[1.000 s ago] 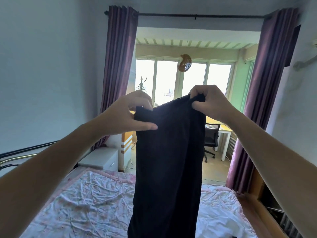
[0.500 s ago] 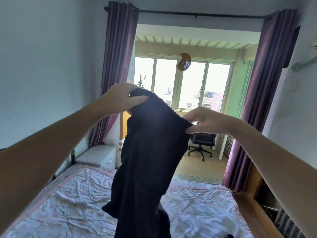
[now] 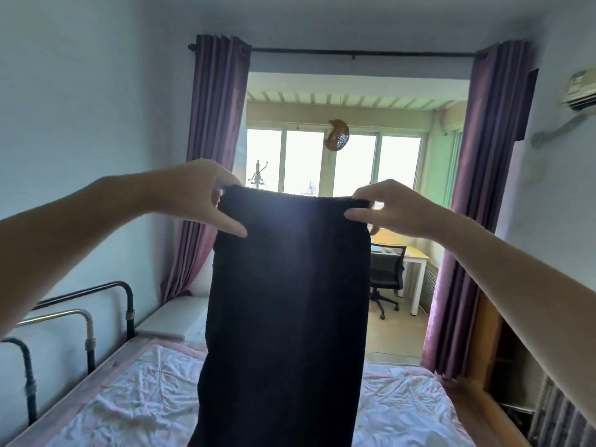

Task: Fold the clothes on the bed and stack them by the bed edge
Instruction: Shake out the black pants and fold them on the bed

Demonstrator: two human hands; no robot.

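A dark knitted garment point(image 3: 287, 311) hangs straight down in front of me, held up high over the bed point(image 3: 129, 401). My left hand point(image 3: 200, 195) pinches its top left corner and my right hand point(image 3: 390, 208) pinches its top right corner. The top edge is stretched flat and level between them. The garment's lower end runs out of the bottom of the frame and hides the middle of the bed. The bed has a pale crumpled floral sheet.
A metal bed rail point(image 3: 87, 321) runs along the left wall, with a white nightstand point(image 3: 174, 317) beyond it. Purple curtains point(image 3: 209, 156) frame a balcony holding a desk and an office chair point(image 3: 385, 279). Wooden shelving point(image 3: 496, 359) lines the right side.
The garment was bunched and tilted, with my left hand high and my right hand low. Now both hands are level and wider apart, and the cloth hangs flat.
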